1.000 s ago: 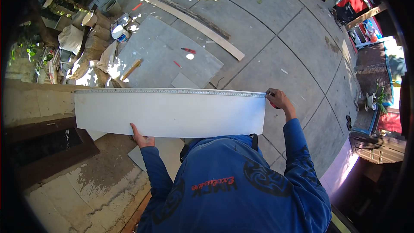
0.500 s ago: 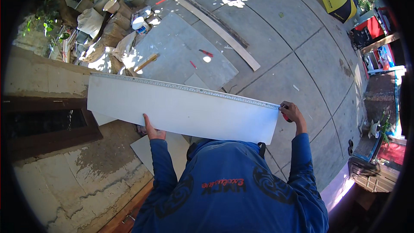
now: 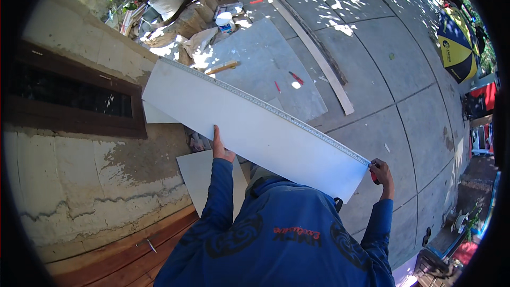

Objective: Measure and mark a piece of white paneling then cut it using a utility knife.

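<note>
A long white board (image 3: pixel 249 122) lies slantwise in front of my body, its far-left end higher in the view. My left hand (image 3: pixel 223 149) grips the board's near edge, thumb on the top face and the other fingers hidden beneath. Along the far edge runs the pulled-out blade of a tape measure (image 3: pixel 265 104), reaching from the left end to the right corner. At that corner my right hand (image 3: pixel 383 172) is closed around the red and dark case, of which only a small part shows.
Beyond the board, a grey sheet (image 3: pixel 249 48) on the paved ground bears a red-handled tool (image 3: pixel 296 77), a red pencil-like stick (image 3: pixel 277 87) and a wooden piece (image 3: pixel 222 67). Long planks (image 3: pixel 319 58) lie right of it. Sacks (image 3: pixel 188 24) and a bucket (image 3: pixel 225 23) stand far left, near a wall (image 3: pixel 64 165).
The view has turned, so the board and surroundings appear rotated clockwise and the background sits farther right. Both hands keep their holds, and the tape still lies along the far edge.
</note>
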Available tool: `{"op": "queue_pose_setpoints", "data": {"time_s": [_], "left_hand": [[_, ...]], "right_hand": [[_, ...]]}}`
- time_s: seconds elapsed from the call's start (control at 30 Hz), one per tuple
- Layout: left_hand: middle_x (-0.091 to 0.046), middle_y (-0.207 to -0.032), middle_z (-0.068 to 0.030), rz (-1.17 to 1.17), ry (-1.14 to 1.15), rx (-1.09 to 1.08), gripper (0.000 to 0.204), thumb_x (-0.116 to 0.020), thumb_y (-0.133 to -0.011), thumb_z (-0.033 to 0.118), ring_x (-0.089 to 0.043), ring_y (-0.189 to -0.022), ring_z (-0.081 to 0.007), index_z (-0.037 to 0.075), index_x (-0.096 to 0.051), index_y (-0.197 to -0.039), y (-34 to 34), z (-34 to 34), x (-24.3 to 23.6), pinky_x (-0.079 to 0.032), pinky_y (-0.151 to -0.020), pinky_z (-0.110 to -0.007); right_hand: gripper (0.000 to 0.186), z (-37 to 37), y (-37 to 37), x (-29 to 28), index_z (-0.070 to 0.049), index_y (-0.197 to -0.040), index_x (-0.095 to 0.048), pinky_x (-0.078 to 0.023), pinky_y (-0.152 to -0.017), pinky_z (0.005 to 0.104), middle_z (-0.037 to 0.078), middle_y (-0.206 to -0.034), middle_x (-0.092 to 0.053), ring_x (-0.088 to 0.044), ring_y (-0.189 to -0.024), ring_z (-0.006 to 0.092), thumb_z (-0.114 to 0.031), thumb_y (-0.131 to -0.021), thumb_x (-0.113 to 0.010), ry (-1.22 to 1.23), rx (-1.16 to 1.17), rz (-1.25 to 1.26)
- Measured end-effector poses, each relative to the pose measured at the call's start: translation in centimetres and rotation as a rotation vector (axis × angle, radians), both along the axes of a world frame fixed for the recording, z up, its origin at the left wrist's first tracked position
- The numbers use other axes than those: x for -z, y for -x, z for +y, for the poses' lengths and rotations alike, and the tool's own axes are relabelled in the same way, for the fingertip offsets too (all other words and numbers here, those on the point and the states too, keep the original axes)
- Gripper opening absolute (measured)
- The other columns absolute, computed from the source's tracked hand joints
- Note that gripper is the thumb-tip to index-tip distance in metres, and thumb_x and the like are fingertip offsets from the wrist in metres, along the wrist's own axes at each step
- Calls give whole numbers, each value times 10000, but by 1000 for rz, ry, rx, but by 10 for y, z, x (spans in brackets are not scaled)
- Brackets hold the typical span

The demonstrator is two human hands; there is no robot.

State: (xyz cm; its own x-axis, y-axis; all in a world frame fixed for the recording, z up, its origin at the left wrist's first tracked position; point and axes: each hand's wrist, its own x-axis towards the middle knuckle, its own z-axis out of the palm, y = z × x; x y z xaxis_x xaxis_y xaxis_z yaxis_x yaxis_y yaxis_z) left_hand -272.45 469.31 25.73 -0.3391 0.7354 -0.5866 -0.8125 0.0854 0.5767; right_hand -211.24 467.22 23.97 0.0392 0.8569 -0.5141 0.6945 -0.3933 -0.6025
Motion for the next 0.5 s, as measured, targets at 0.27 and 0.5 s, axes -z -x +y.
{"op": "queue_pose_setpoints", "data": {"time_s": [0.27,0.5], "left_hand": [[-574,-1338,-73,-74,-40,-13,580,-617,-942,482,-539,-1242,-280,114,-503,-1375,-13,-1,-4,-423,-1059,-459],[-567,-1339,-71,-58,-8,-24,607,-615,-938,496,-534,-1246,-284,113,-484,-1391,-15,-2,-13,-414,-1066,-471]], "right_hand": [[203,-3,-6,-4,2,-921,-668,-496,-654,315,94,-743,-673,-616,-682,156,-193,-886,-623,10,-4,27],[184,-3,-9,2,0,-918,-673,-507,-642,328,98,-732,-677,-631,-670,169,-172,-867,-634,-1,3,23]]}}
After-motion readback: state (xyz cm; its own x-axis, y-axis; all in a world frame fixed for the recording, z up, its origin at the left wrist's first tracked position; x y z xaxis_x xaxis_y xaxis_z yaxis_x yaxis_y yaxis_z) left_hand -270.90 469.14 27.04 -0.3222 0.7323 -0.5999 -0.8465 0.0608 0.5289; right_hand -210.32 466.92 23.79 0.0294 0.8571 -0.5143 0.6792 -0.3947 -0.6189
